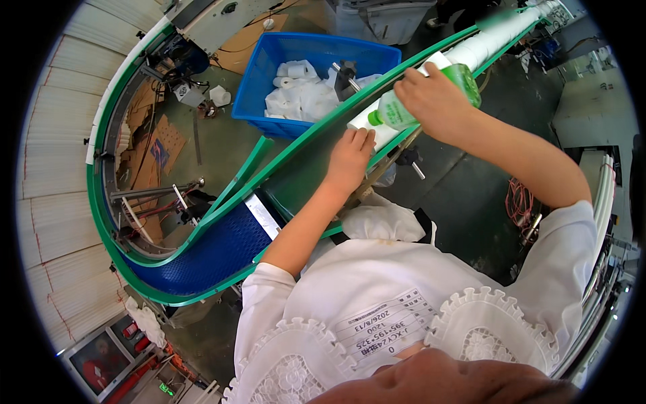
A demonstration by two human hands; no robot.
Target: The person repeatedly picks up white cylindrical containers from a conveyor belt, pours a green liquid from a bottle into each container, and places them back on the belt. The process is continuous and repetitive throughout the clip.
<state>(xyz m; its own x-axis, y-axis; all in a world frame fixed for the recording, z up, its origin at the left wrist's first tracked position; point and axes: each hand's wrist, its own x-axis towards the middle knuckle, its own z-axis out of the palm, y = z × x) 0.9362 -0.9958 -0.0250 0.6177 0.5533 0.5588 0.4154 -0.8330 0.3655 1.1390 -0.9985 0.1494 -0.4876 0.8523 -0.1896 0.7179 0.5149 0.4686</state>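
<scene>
My right hand [434, 104] is closed around a clear bottle [400, 111] with a green cap and green lower part. The bottle lies tilted over the conveyor, its cap toward my left hand. White rolls [471, 50], apparently paper, form a long line in the green-railed conveyor channel. At the near end of that line, the fingers of my left hand [351, 160] are bent together against a white roll [383, 135]. The bottle and my right hand hide part of the line.
Beyond the conveyor stands a blue crate [245, 101] with white rolls and crumpled white material. The green rail [99, 128] curves round at left beside a blue belt [202, 262]. Cardboard [161, 145] lies on the floor; a coil of reddish cable [519, 205] is at right.
</scene>
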